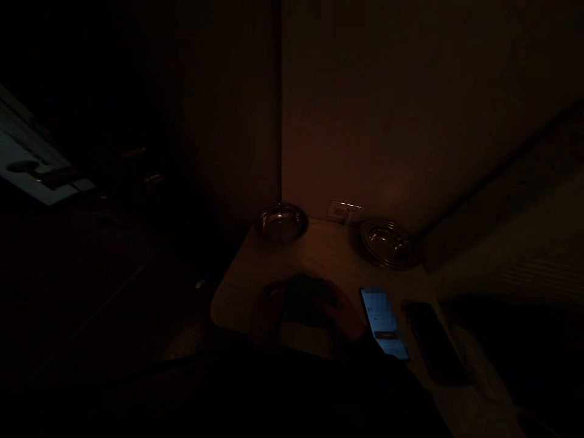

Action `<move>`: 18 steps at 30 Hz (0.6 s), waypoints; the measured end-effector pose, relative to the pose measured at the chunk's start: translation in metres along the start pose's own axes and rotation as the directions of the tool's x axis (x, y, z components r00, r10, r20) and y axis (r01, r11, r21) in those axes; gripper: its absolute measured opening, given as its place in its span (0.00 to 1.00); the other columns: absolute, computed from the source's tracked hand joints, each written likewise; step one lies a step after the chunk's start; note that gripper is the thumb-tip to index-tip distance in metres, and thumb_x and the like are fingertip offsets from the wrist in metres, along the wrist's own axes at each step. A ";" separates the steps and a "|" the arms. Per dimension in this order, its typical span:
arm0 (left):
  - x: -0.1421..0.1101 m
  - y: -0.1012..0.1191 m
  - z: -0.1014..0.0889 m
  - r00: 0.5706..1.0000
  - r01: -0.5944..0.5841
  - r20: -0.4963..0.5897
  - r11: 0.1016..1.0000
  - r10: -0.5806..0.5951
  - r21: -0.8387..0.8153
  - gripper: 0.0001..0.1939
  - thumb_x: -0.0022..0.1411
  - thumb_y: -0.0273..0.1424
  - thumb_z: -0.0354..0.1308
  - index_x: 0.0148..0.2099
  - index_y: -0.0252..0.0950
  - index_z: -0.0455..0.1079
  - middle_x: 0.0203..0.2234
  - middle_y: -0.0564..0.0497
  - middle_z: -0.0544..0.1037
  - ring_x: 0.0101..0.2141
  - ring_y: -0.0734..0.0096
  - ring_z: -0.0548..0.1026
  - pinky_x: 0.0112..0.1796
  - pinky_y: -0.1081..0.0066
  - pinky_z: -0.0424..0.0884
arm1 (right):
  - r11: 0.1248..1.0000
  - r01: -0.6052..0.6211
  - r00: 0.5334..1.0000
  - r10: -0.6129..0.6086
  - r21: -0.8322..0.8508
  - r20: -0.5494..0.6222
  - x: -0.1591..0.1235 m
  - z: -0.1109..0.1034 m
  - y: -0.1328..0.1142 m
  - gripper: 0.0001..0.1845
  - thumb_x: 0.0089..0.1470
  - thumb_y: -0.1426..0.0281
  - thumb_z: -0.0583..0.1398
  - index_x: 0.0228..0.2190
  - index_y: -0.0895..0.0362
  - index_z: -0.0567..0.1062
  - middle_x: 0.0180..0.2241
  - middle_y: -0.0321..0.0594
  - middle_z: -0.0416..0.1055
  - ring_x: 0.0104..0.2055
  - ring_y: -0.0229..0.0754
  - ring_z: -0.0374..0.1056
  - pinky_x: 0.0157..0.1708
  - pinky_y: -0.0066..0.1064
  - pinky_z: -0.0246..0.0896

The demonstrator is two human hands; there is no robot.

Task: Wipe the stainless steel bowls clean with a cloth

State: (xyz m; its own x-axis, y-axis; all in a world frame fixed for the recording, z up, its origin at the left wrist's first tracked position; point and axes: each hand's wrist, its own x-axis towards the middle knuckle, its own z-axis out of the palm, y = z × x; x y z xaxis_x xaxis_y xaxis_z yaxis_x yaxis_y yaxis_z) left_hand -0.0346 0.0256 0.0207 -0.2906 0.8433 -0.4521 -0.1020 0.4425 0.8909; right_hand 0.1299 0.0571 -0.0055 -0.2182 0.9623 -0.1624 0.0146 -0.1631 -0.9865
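Observation:
In very dim light, a dark green, soft-looking bundle (305, 299) lies over the near part of the small table, between my two hands. My left hand (268, 310) grips its left side, fingers curled in against it. On its right side my right hand (343, 311) is closed, with thumb and fingers on the bundle. The bundle could be cloth, but the darkness hides its exact kind. Just right of my right hand lies a phone (384, 323) with its screen lit.
A shiny metal bowl (281, 224) stands at the table's back left, and stacked metal dishes (389, 244) at the back right. Between them a wall socket (345, 211) holds a plug. A dark flat object (435, 344) lies right of the phone. The table (237, 286) has a rounded left corner.

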 end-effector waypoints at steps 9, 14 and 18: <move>0.001 -0.023 0.003 0.974 0.023 0.226 0.984 0.018 -0.177 0.25 0.53 0.43 0.58 0.48 0.31 0.70 0.48 0.39 0.74 0.48 0.56 0.73 0.43 0.64 0.71 | 0.996 -0.009 0.997 0.016 0.090 -0.074 0.000 0.008 0.001 0.22 0.40 0.61 0.65 0.39 0.54 0.72 0.38 0.39 0.75 0.42 0.48 0.70 0.41 0.39 0.67; 0.003 -0.026 0.004 0.978 0.020 0.210 0.988 0.013 -0.151 0.28 0.58 0.48 0.51 0.47 0.29 0.72 0.41 0.37 0.77 0.41 0.55 0.76 0.40 0.62 0.71 | 0.992 -0.027 0.998 0.034 0.120 -0.056 -0.002 0.010 0.006 0.23 0.40 0.59 0.65 0.40 0.54 0.72 0.41 0.41 0.75 0.43 0.49 0.70 0.42 0.39 0.66; 0.006 -0.035 -0.006 0.980 -0.133 0.145 0.991 0.135 -0.024 0.27 0.54 0.42 0.57 0.51 0.29 0.72 0.49 0.38 0.73 0.52 0.50 0.68 0.54 0.60 0.60 | 0.990 -0.037 0.999 0.040 0.139 -0.021 -0.002 0.009 0.003 0.21 0.44 0.58 0.62 0.39 0.55 0.74 0.41 0.42 0.75 0.44 0.49 0.70 0.45 0.40 0.64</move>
State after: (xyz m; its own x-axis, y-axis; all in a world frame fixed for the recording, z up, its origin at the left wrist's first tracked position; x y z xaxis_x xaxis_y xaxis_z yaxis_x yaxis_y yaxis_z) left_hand -0.0384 0.0134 -0.0131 -0.1605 0.9307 -0.3288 -0.0854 0.3188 0.9440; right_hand 0.1218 0.0524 -0.0081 -0.1970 0.9593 -0.2023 -0.1136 -0.2273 -0.9672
